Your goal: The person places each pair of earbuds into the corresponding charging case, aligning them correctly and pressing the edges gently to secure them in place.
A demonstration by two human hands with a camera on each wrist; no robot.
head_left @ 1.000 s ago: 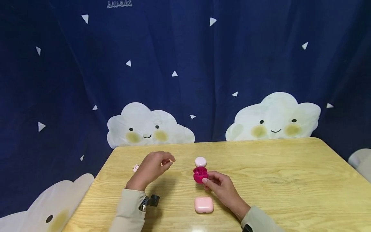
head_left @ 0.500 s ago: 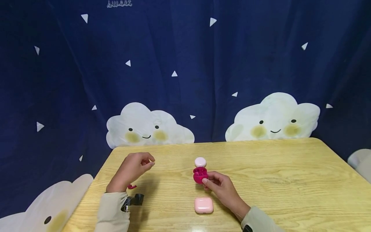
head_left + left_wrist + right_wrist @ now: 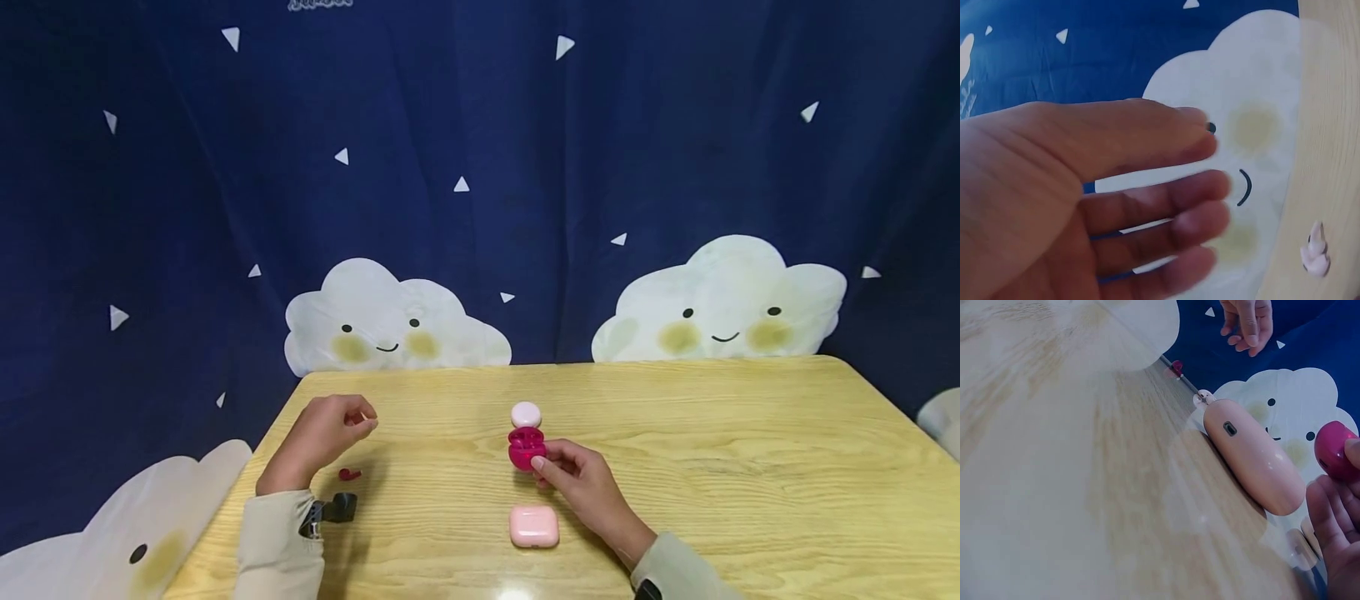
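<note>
My right hand (image 3: 588,487) grips a magenta earbud case (image 3: 527,456) between thumb and fingers, its lid raised. In the right wrist view, that case (image 3: 1334,450) shows its rounded outside at the right edge. My left hand (image 3: 318,440) hovers over the left part of the table with fingers loosely bent. Nothing shows between its thumb and fingers in the left wrist view. Below and to the right of it, a magenta earbud (image 3: 349,474) lies on the table. Pale pink earbuds (image 3: 1315,251) rest farther over, hidden by the left hand in the head view.
A glossy pink earbud case (image 3: 534,527) lies closed in front of the held case. Directly behind the held case is a round pale pink case (image 3: 526,414). The wooden table (image 3: 720,467) ends at a dark blue curtain (image 3: 525,167) with cloud prints.
My left hand has moved left, away from the magenta case, uncovering the magenta earbud and covering the pale pink ones. My right hand keeps its hold; the head view has tilted slightly.
</note>
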